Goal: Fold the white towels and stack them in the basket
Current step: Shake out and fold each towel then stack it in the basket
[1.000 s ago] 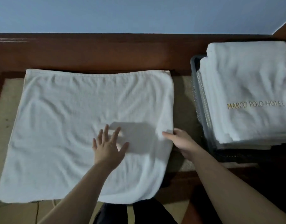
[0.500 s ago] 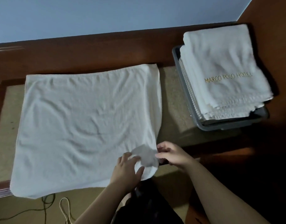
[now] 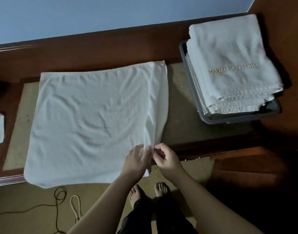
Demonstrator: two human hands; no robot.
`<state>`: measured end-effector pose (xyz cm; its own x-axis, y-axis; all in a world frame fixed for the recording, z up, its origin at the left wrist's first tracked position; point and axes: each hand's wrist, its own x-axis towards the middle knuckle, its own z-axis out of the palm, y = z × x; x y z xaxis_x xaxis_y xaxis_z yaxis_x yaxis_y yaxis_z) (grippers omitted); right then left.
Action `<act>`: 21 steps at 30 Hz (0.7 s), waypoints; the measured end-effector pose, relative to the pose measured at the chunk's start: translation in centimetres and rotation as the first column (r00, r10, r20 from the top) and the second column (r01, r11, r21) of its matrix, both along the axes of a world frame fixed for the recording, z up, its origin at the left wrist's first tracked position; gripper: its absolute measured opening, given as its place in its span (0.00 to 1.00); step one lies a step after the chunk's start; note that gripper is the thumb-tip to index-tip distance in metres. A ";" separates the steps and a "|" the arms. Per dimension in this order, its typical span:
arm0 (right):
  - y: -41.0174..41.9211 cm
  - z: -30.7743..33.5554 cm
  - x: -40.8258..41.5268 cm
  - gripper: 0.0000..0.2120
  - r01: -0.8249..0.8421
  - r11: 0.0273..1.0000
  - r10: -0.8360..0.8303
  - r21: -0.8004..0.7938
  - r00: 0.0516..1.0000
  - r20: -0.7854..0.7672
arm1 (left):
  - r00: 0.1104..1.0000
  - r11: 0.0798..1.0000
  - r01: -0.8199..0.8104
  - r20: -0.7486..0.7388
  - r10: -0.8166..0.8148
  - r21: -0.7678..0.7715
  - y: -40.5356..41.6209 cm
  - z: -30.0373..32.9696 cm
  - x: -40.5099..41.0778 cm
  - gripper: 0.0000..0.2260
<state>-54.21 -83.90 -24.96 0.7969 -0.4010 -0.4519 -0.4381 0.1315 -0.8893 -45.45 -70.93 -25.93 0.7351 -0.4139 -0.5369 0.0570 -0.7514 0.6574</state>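
The white towel [image 3: 94,119] lies spread on the worktop [image 3: 183,105], its near right corner lifted. Both hands meet there: the left hand [image 3: 136,162] and the right hand [image 3: 165,157] each pinch the edge, probably to match up the layers before folding. To the right, the grey basket [image 3: 192,92] holds a stack of folded towels [image 3: 232,65], piled above its rim.

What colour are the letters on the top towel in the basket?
Gold, stitched across the white top towel in the grey basket. The head view, the only one, shows it.
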 end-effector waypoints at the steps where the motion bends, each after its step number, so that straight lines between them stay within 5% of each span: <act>1: 0.4 0.3 0.4 0.07 0.016 0.993 -0.018 0.120 1.000 0.017 | 0.996 0.997 -0.073 0.054 0.075 -0.040 0.0 0.4 -0.6 0.34; 4: 0.6 0.8 1.3 0.19 0.057 0.872 -0.054 0.485 0.998 -0.020 | 0.943 0.975 -0.212 0.250 0.221 -0.064 0.0 1.7 -2.9 0.24; 7: 0.5 0.2 1.7 0.23 0.072 0.820 -0.041 0.568 0.997 -0.067 | 0.913 0.923 -0.384 0.147 0.380 0.004 -0.2 2.2 -3.8 0.14; 11: 1.2 -1.8 1.6 0.10 0.217 0.901 -0.081 0.374 0.934 -0.348 | 0.941 0.920 -0.336 0.031 0.337 0.201 -0.7 1.8 -2.5 0.16; 14: 1.5 -3.3 0.2 0.11 0.271 0.917 -0.092 0.292 0.858 -0.506 | 0.964 0.931 -0.249 -0.021 0.264 0.268 -1.9 1.7 -1.6 0.20; 18: 2.0 -4.7 -1.0 0.08 0.256 0.923 -0.058 0.288 0.831 -0.553 | 0.988 0.914 -0.151 0.041 0.147 0.376 -2.6 1.0 -1.4 0.12; 21: 1.9 -5.7 -1.0 0.02 0.237 0.930 -0.063 0.282 0.856 -0.513 | 0.958 0.914 -0.285 0.095 0.269 0.290 -1.9 1.0 -1.7 0.03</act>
